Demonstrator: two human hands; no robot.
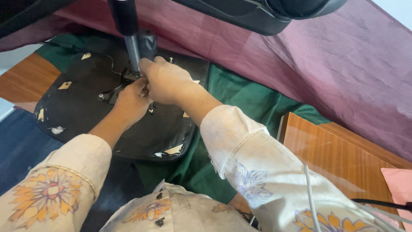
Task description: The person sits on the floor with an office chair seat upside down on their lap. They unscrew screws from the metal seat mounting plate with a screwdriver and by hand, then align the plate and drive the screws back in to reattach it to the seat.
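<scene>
Lying over a green cloth (240,99) on the wooden table (339,159), an upturned black chair seat (81,111). Gripping at its middle, left hand (131,101) and right hand (165,81), fingers closed around the metal column base (134,56). Hanging behind, maroon cloth (334,56).

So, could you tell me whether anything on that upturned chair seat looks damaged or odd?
Yes. The black underside cover of the seat is torn in several spots, with pale padding showing through, mostly near its edges. Both hands, left and right, are at the base of the metal column in its middle.
</scene>
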